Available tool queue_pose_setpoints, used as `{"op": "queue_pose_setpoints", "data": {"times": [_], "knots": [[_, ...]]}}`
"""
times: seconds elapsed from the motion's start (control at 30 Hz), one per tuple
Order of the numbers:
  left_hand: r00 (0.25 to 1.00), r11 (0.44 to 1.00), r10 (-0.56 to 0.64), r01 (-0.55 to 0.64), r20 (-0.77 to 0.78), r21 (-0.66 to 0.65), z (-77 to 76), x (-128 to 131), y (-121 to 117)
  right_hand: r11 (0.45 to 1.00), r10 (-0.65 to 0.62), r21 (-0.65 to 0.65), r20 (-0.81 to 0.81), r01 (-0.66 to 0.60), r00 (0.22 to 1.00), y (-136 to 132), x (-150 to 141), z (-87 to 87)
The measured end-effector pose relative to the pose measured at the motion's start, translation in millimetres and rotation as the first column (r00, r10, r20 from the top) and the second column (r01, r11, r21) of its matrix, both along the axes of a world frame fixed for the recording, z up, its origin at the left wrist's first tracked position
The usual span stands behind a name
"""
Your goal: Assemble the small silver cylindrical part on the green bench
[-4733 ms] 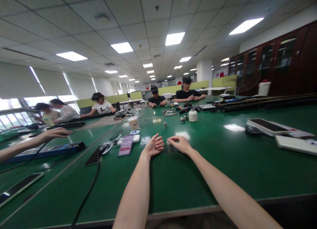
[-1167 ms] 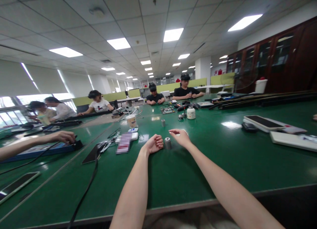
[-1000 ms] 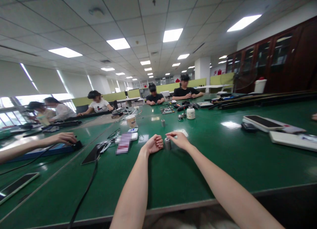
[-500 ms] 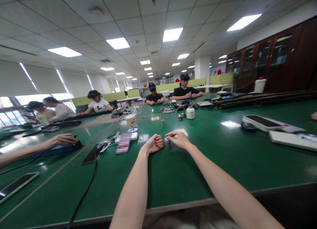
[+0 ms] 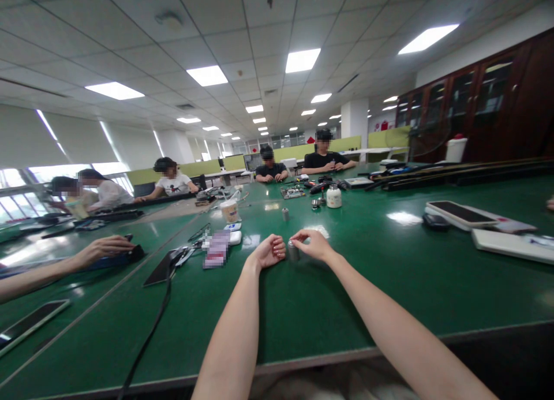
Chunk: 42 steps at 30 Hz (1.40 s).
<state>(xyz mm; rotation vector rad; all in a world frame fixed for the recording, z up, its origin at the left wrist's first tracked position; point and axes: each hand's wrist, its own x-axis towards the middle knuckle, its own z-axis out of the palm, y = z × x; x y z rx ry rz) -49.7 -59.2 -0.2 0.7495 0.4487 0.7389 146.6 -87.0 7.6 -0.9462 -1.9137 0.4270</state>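
Note:
Both my forearms reach out over the green table (image 5: pixel 303 307). My right hand (image 5: pixel 315 245) pinches the top of a small grey metal cylinder (image 5: pixel 293 251) that stands upright on the table. My left hand (image 5: pixel 269 252) rests just left of the cylinder with its fingers curled in; nothing shows inside them. A second small grey cylinder (image 5: pixel 285 214) stands farther back, apart from both hands.
A paper cup (image 5: pixel 231 210), a white jar (image 5: pixel 333 197), a dark tablet (image 5: pixel 163 268) with a black cable (image 5: pixel 151 336), and phones (image 5: pixel 461 213) lie around. Another person's hand (image 5: pixel 104 249) rests at the left. Several seated people work at the far end.
My right hand came down from beside the cylinder and closed its fingertips on the cylinder's top. My left hand stayed curled in place. The hand at the left shifted slightly.

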Motion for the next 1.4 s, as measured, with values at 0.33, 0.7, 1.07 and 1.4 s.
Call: {"op": "queue_pose_setpoints", "data": {"times": [0.33, 0.7, 1.07, 1.4], "knots": [[1.0, 1.0, 0.01, -0.011, -0.009, -0.009, 4.1, 2, -4, 0.996, -0.08, 0.037, 0.03, 0.079, 0.996, 5, 0, -2.8], [1.0, 1.0, 0.011, -0.011, -0.014, -0.017, 5.8, 2, -6, 0.878, -0.432, -0.077, 0.293, 0.472, 0.853, 14, 16, -15.9], [1.0, 1.0, 0.016, -0.016, -0.023, -0.014, 5.4, 2, -5, 0.898, -0.415, -0.122, 0.083, 0.422, 0.906, 26, 18, -25.9], [0.999, 1.0, 0.024, -0.024, -0.038, 0.007, 5.5, 3, -6, 0.998, -0.055, -0.014, -0.126, 0.053, 0.991, 6, -8, -6.2]]}}
